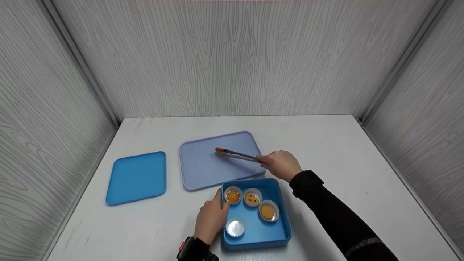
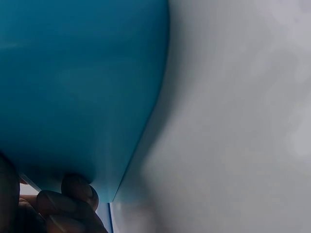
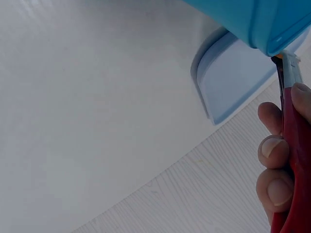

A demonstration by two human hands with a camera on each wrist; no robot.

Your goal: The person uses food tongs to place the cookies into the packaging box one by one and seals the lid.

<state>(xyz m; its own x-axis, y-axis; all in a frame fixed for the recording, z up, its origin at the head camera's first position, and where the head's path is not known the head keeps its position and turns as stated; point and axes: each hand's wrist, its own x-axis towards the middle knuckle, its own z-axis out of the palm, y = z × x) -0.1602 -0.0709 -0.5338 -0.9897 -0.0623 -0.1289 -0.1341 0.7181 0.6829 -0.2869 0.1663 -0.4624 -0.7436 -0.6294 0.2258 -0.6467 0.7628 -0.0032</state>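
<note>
Red-handled tongs [image 3: 300, 141], gripped by the right hand [image 1: 281, 165], seem light and springy, best held by the handles [image 3: 302, 199]; the left hand [image 1: 211, 218] pinches the blue box [image 1: 261, 235] beside it.

The tongs [image 1: 239, 155] have smooth metal arms and a red plastic-looking handle [image 3: 302, 150]. The blue box [image 1: 257, 243] is smooth plastic with a slight sheen; the cup [image 1: 235, 228] closest to the near edge of the surface [image 1: 344, 152] gleams like foil. The lilac tray [image 1: 203, 163] looks matt; wood-grain panelling [image 1: 235, 65] stands behind the far edge.
</note>
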